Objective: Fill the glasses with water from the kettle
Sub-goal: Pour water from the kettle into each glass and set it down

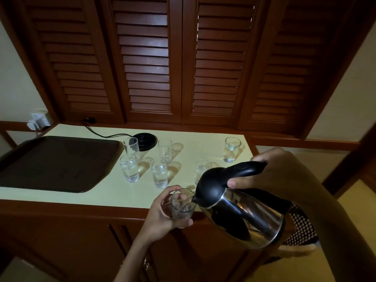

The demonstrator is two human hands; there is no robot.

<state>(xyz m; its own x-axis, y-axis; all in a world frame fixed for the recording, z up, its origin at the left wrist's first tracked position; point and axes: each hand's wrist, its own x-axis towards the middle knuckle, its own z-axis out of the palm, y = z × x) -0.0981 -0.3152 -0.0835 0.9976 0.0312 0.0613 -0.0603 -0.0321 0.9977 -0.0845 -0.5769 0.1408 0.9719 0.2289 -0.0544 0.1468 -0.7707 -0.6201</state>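
My right hand (pixel 284 174) grips the black handle of a steel kettle (pixel 244 212), tilted with its spout over a clear glass (pixel 181 207). My left hand (pixel 162 214) holds that glass in front of the counter's front edge. Water shows in the glass's lower part. On the pale counter (pixel 114 192) stand several more glasses: filled ones at the front left (pixel 129 168), front middle (pixel 159 173), far right (pixel 231 149) and one partly behind the kettle (pixel 201 169). Two at the back (pixel 131 146) (pixel 165 149) look empty.
A dark tray (pixel 55 163) lies on the counter's left part. The kettle's black base (pixel 144 140) sits at the back with its cord running to a wall socket (pixel 38 121). Louvred wooden shutters rise behind. A black mesh basket (pixel 303 228) stands on the floor at right.
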